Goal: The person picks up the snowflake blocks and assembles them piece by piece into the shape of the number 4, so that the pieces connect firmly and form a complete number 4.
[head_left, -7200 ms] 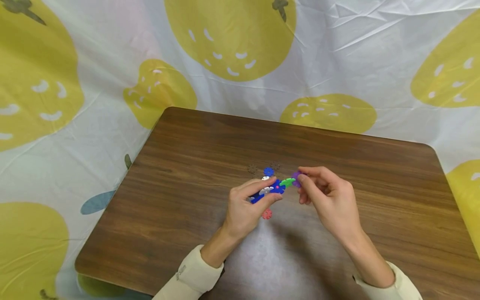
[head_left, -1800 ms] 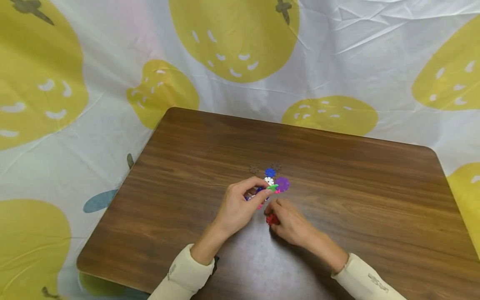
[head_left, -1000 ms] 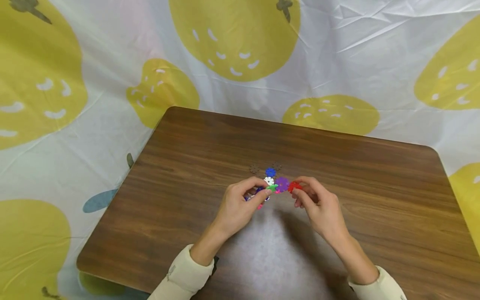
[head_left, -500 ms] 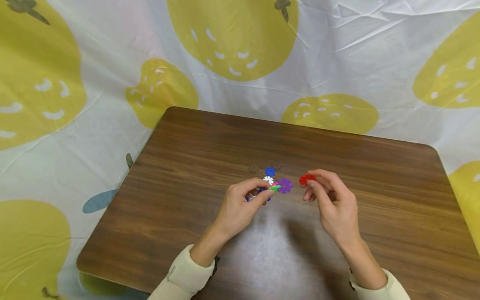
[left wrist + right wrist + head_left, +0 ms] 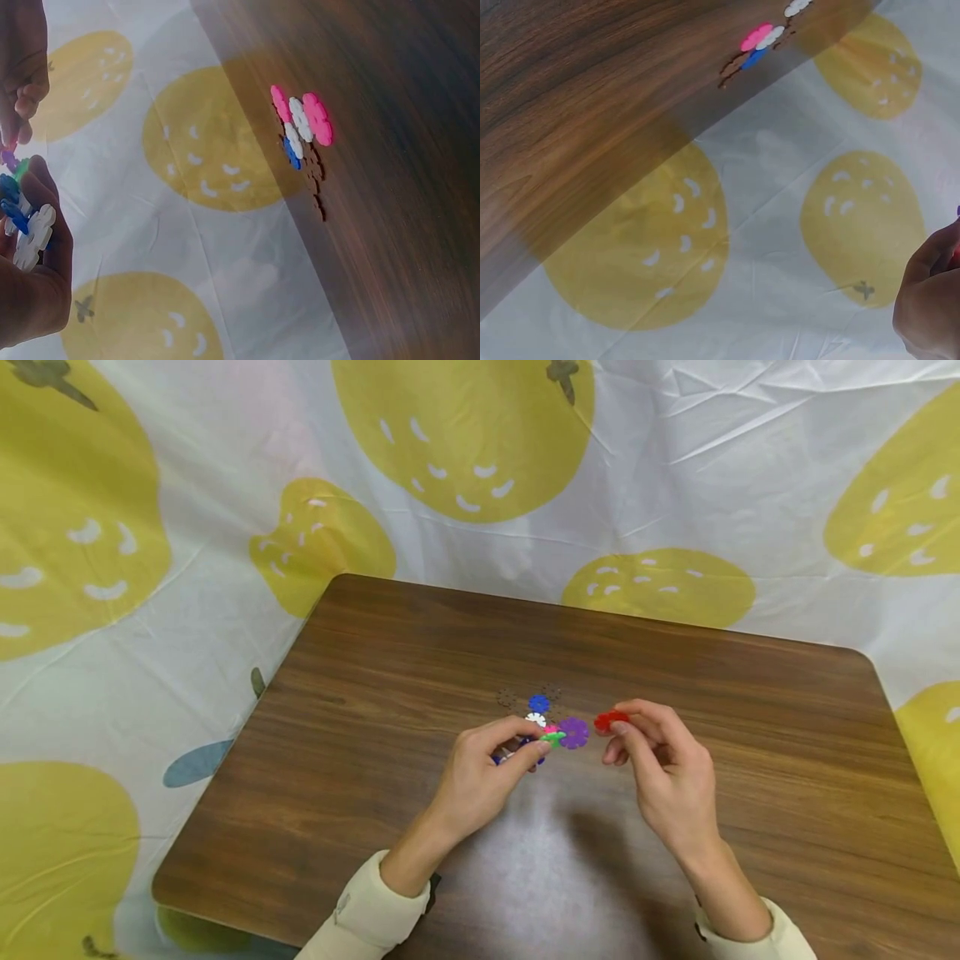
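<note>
Left hand [image 5: 480, 770] grips linked blue, white, green and purple notched discs [image 5: 568, 731]; right hand [image 5: 677, 772] pinches a red disc [image 5: 608, 722].

No writing, labels, numbers or signs are legible.

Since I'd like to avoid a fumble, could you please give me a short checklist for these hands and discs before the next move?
1. Left hand grips the linked discs: ok.
2. Right hand pinches the red piece: ok.
3. The purple disc meets the green disc: ok.
4. The red piece touches the purple disc: not ok, the head view shows a gap.
5. Their edges line up for joining: cannot tell, too small.
6. Other discs lie apart from both hands: ok.
</note>
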A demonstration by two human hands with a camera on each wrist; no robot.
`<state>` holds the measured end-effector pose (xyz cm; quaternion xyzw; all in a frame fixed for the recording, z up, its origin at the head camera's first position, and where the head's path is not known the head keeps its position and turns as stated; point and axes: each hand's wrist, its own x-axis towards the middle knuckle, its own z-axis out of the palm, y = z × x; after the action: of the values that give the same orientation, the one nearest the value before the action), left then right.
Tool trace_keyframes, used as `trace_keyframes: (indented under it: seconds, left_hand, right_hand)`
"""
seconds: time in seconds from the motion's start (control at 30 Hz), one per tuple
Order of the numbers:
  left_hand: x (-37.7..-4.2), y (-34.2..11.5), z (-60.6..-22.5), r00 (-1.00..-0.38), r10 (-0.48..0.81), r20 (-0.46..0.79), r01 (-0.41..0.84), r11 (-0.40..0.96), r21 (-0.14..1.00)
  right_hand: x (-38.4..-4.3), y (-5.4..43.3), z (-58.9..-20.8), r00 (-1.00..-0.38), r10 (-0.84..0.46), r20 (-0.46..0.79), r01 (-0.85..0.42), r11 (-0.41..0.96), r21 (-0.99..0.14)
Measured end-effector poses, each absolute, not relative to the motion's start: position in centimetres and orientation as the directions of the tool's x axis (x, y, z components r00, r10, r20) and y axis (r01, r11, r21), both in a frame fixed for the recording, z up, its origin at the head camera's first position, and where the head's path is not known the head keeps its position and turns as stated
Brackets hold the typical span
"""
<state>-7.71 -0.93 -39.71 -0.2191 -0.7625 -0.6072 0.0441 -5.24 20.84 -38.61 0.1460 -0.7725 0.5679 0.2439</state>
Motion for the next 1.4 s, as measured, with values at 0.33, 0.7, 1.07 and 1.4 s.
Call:
trace_keyframes:
  seconds: [0.33, 0.7, 1.07, 1.4]
  left_hand:
    - [-7.7, -0.7, -39.6, -0.892, 0.281, 0.355, 0.402, 0.132, 0.906]
    - [-8.0, -0.5, -39.7, -0.894, 0.274, 0.355, 0.382, 0.050, 0.923]
    - [-8.4, -0.4, -39.9, -0.920, 0.284, 0.271, 0.289, 0.022, 0.957]
    - [-9.4, -1.3, -39.1, -0.895, 0.436, 0.091, 0.120, 0.039, 0.992]
  right_hand:
    - [-5.2, 20.5, -39.0, -0.837, 0.017, 0.547, -0.513, 0.328, -0.793]
    - [-5.3, 20.0, -39.0, -0.847, 0.039, 0.530, -0.499, 0.282, -0.819]
    - [-5.8, 19.6, -39.0, -0.850, 0.024, 0.526, -0.512, 0.197, -0.836]
    - [-6.3, 20.3, -37.7, -0.918, 0.013, 0.397, -0.352, 0.433, -0.829]
